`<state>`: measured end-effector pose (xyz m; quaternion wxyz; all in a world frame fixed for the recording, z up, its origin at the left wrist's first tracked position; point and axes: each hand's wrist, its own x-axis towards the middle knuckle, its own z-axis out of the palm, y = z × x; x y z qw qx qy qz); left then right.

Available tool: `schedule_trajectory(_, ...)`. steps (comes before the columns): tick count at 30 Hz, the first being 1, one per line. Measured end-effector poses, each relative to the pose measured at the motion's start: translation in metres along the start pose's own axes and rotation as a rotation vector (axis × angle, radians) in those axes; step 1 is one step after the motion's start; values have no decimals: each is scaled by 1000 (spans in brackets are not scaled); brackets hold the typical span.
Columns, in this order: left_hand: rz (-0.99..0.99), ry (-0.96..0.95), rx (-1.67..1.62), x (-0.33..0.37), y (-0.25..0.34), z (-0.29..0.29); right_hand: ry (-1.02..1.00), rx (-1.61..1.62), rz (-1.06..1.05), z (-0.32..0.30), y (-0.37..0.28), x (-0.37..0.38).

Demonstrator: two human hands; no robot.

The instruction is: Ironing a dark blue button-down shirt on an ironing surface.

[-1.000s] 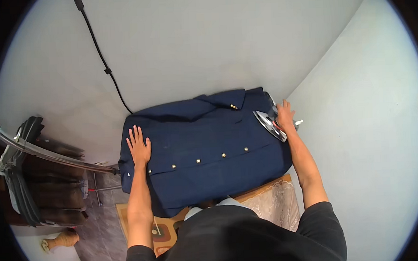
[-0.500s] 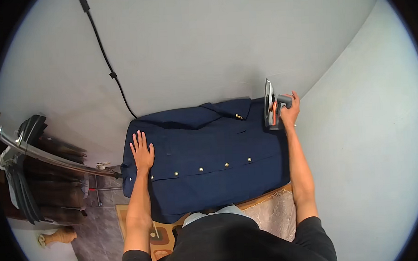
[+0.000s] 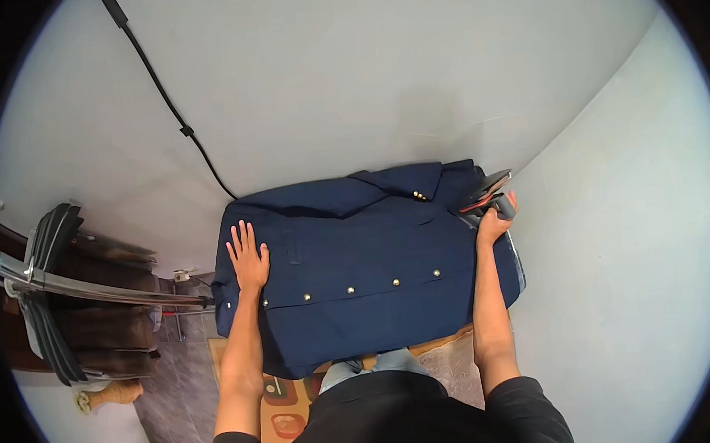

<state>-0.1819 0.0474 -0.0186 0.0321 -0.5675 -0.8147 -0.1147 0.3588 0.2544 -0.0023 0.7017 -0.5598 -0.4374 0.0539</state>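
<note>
A navy blue jacket (image 3: 356,249) with gold-coloured buttons down its front lies spread out before me, one sleeve stretched along its far side. My left hand (image 3: 250,262) rests flat on its left part, fingers spread. At the far right end, my right hand (image 3: 495,225) is wrapped round the handle of a clothes iron (image 3: 485,198), grey and black with an orange-red stripe. The iron is tilted, its soleplate facing away from my hand. Whether its lower edge touches the cloth I cannot tell.
Grey walls (image 3: 325,88) stand behind and to the right. At left are a metal rail (image 3: 104,288) and dark clothes on hangers (image 3: 51,243). A black cord (image 3: 152,72) runs down the back wall. Below lie a patterned rug (image 3: 281,423) and a tan vase-like object (image 3: 113,394).
The iron has come nearer to me and tipped over from its near-upright position, with my right hand still holding it. My left hand stays on the jacket. The whole view has shifted slightly.
</note>
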Motion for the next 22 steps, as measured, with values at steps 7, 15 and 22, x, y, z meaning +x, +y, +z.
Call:
schedule_trajectory(7,-16,15,29,-2,-16,-4,-35,1,47,13,10,-14)
schedule_trajectory(15,-5,-33,-271,12,-6,-4,-124,-350,57,-33,87,30)
schedule_trajectory(22,-95,-197,-332,8,-16,-39,-478,-34,45,-11,60,14)
